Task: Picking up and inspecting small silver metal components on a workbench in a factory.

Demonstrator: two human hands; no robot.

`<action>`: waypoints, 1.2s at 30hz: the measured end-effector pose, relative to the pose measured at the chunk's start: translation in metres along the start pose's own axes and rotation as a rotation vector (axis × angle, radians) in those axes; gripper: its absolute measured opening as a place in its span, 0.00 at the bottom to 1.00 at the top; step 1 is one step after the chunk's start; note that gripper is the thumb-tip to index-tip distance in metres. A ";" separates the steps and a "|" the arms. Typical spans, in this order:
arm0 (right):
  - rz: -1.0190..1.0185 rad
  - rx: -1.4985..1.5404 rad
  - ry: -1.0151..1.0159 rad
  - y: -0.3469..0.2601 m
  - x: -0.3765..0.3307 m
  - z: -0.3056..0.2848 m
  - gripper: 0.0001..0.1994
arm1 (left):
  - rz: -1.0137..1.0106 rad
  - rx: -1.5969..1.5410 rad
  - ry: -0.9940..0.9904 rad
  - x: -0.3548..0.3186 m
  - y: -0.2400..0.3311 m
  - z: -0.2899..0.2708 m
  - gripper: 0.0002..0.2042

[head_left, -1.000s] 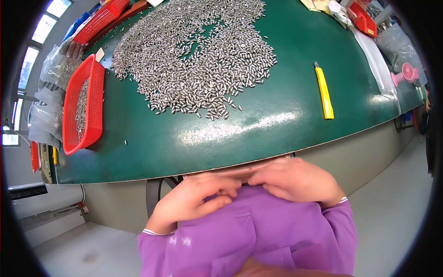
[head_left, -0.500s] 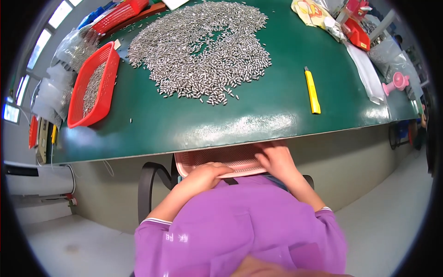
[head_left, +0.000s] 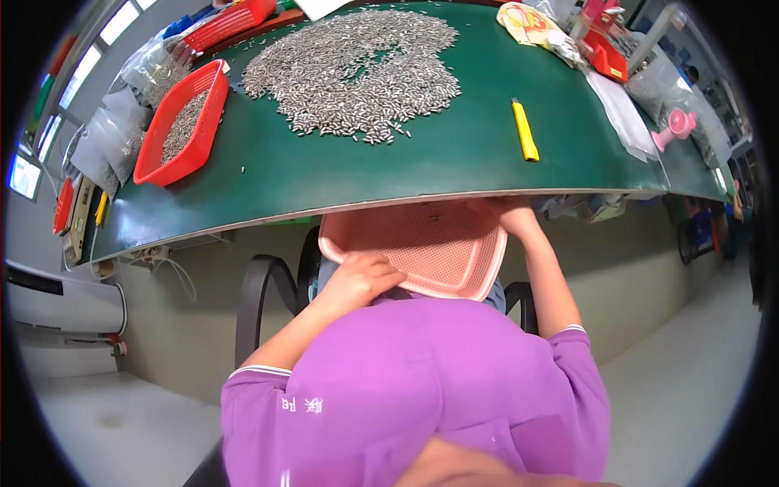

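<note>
A pink perforated plastic basket rests on my lap, its far side under the table edge. My left hand is closed over its near-left rim, fingers curled onto the inside. At the far right corner of the basket is my right hand; its fingers reach leftward and are mostly hidden beneath the table edge. No pieces can be made out inside the basket. On the green table above it spreads a large pile of small silvery, pellet-like metal pieces.
A red basket partly filled with the same pieces stands on the left, near clear plastic bags. A yellow utility knife lies right of the pile. Farther right are a white cloth-like strip, a red bin and a pink object.
The pink basket shows more from under the table edge. My right hand has moved from inside it to its far right corner, partly under the table. My left hand stays on the near rim.
</note>
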State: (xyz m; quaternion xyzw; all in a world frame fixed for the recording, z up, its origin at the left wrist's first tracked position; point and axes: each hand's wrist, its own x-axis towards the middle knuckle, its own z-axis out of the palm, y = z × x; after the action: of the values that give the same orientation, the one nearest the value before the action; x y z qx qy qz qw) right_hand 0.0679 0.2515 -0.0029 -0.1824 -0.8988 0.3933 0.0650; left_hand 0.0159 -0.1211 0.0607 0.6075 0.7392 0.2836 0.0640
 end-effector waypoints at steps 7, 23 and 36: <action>0.192 0.123 0.231 0.035 -0.114 -0.069 0.08 | -0.346 -0.006 0.418 -0.010 0.000 0.015 0.18; 0.219 0.237 0.445 -0.022 -0.167 0.027 0.14 | -0.657 -0.265 0.474 0.067 -0.050 0.041 0.20; -0.067 0.148 0.177 -0.069 -0.148 0.066 0.25 | -0.691 -0.082 0.632 0.010 -0.081 0.017 0.16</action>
State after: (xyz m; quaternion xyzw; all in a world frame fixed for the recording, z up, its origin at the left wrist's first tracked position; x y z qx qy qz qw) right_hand 0.1681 0.1068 0.0063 -0.1810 -0.8636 0.4387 0.1703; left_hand -0.0494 -0.1146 0.0088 0.2067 0.8697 0.4454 -0.0496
